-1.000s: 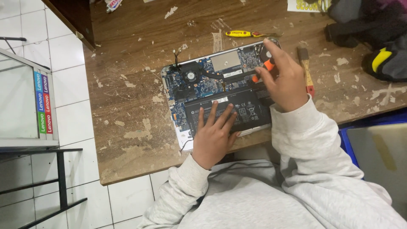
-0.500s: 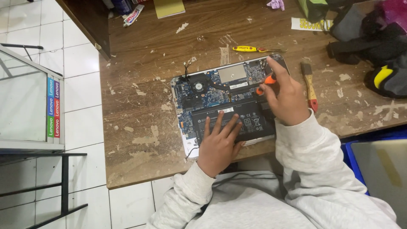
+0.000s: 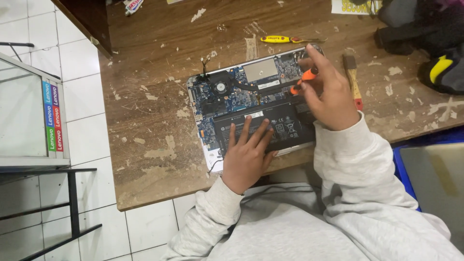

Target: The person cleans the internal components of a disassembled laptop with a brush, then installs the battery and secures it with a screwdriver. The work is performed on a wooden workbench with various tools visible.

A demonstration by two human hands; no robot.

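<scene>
Orange screwdriver (image 3: 303, 79) in right hand (image 3: 328, 92), over opened laptop (image 3: 251, 104)

A worn, paint-flecked wooden surface (image 3: 159, 145) stands on white floor tiles (image 3: 87, 125), beside a black metal-framed glass stand (image 3: 29, 121).

Opened laptop (image 3: 251, 104) lies w/ its insides up on a worn wooden table (image 3: 159, 130). Left hand (image 3: 247, 155) lies flat on the black battery (image 3: 285, 121); right hand (image 3: 328, 92) grips an orange screwdriver (image 3: 303, 79) over the board. Yellow screwdriver (image 3: 285, 39) & hammer (image 3: 353, 77) lie nearby.
</scene>
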